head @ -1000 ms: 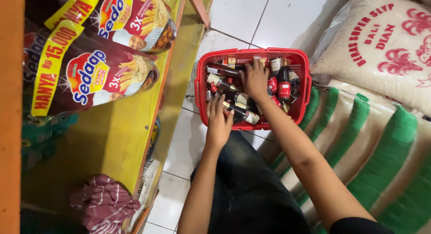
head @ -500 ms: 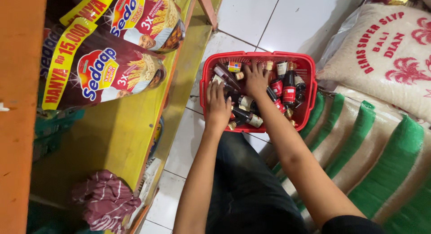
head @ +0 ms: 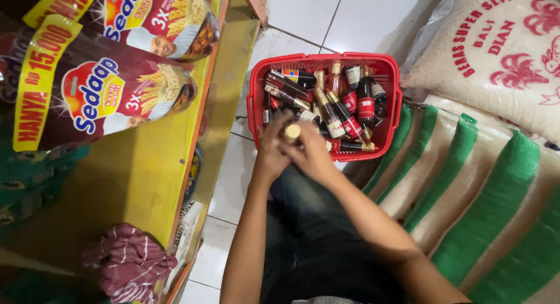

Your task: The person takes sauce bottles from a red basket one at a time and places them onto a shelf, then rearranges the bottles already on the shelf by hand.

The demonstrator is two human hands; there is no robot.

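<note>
Left hand (head: 273, 146) and right hand (head: 311, 155) both closed around one small dark bottle with a gold cap (head: 292, 132); just beyond them, red plastic basket (head: 255, 100) of similar bottles; striped cloth (head: 129, 262) far left.

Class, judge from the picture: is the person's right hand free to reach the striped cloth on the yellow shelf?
Probably not: the right hand and left hand both hold a gold-capped bottle, and the striped cloth lies far across on the left.
</note>
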